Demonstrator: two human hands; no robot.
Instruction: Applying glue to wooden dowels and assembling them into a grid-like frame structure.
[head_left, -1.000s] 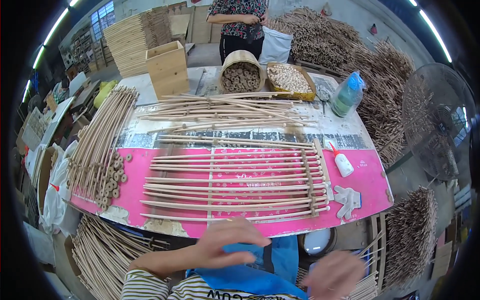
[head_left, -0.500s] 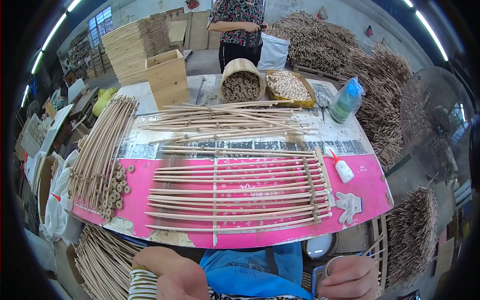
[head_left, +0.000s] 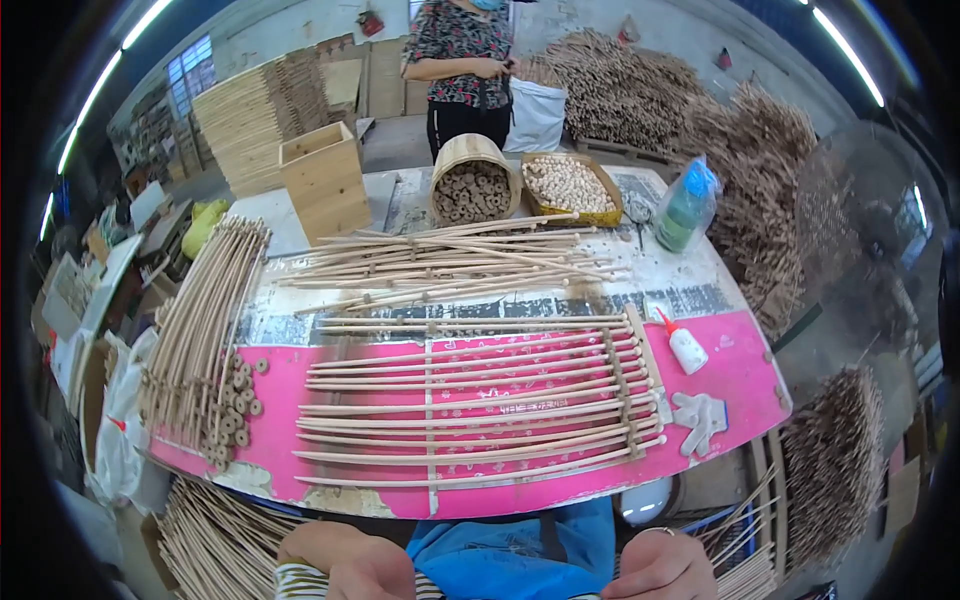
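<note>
At the lower edge, in front of a blue apron (head_left: pixel 515 560), are both my hands. My left hand (head_left: pixel 372 578) is bent inward below a striped sleeve; its fingers are out of sight. The fingers of my right hand (head_left: pixel 662 568) are curled closed, and what they hold, if anything, is hidden. Beyond them, on the pink table top (head_left: pixel 380 498), a row of thin wooden sticks (head_left: pixel 480 437) with small round ends lies side by side, the right ends in a notched wooden rack (head_left: pixel 622 395). Neither hand touches the sticks.
A white glove (head_left: pixel 700 422) and a red-tipped glue bottle (head_left: pixel 686 345) lie right of the rack. Sticks (head_left: pixel 200 340) and wooden rings (head_left: pixel 240 400) are piled left. Behind are loose sticks (head_left: pixel 450 262), a ring-filled bucket (head_left: pixel 475 190), a bead tray (head_left: pixel 570 188) and a standing person (head_left: pixel 462 70).
My right hand has moved left, closer to the apron. The table sits slightly lower in the view. The sticks stay in their row.
</note>
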